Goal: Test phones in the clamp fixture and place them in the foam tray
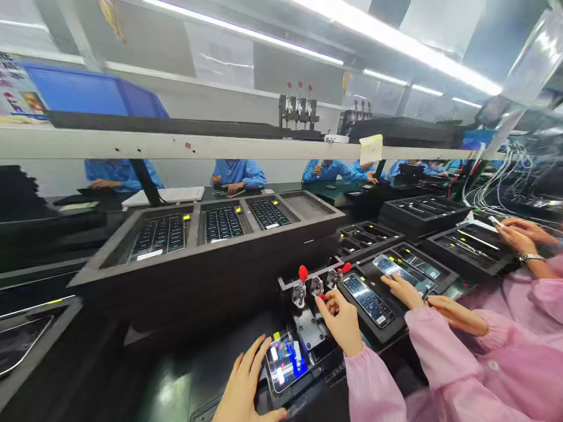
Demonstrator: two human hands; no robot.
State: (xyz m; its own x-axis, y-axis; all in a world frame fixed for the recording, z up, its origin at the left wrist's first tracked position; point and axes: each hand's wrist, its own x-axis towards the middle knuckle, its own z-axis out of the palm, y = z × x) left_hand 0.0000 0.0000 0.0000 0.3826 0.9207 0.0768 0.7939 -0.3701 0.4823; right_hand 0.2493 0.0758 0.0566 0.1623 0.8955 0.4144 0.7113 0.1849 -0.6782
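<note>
My left hand lies with its fingers stretched out along the left edge of a phone. The phone's screen is lit in blue and white, and a small yellow tab sticks up at its top. It sits in a black fixture with a metal block at its right. My right hand, in a pink sleeve, pinches the red-tipped lever of a toggle clamp above that block. Two more red handles stand on the same row of clamps.
A long black foam tray holds several phone panels. To the right, a co-worker's hand touches a phone in another tray; a dark-screened phone lies nearer. A white shelf beam crosses above. Co-workers in blue sit beyond.
</note>
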